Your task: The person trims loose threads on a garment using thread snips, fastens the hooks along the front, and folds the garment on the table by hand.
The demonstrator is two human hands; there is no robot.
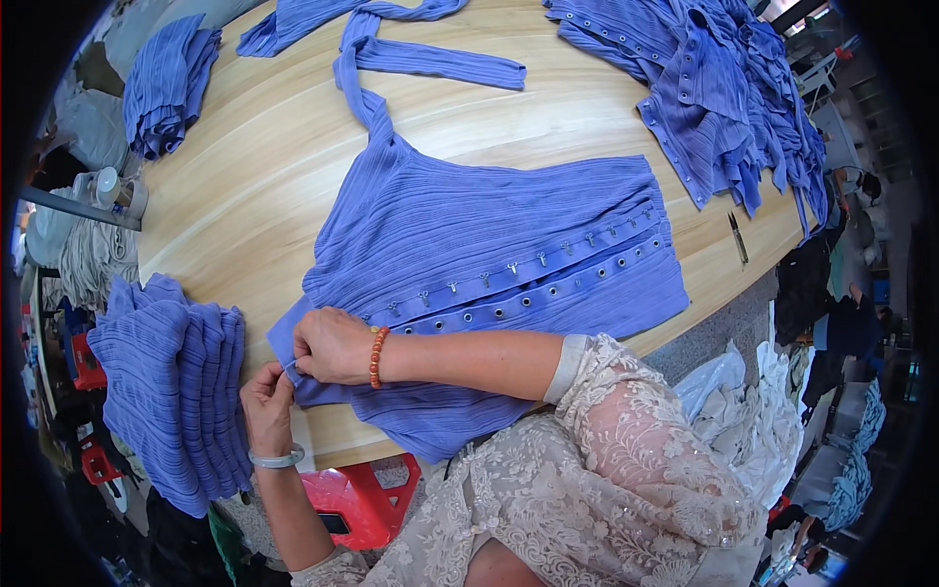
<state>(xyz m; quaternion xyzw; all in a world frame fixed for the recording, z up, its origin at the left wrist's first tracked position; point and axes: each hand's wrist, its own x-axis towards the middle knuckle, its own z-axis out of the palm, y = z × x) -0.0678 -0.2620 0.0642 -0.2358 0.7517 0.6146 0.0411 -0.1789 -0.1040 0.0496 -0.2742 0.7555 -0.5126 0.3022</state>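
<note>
A blue ribbed knit top (430,215) lies spread on the table, its long strap trailing toward the far side. Down its front run a row of metal hooks (513,269) and a row of eyelets (499,313), with a gap between the two edges. At the near left edge of this top, my right hand (335,347) pinches the cloth with its fingers closed. Close beside it, my left hand (266,406) is also closed in a pinch at the same edge. Anything small between the fingertips is too fine to make out.
A folded stack of blue garments (171,391) stands at the left table edge. Another folded pile (168,83) lies far left, and a heap of eyeleted tops (724,108) far right. A dark pen-like tool (737,238) rests near the right edge. Below is a red stool (357,504).
</note>
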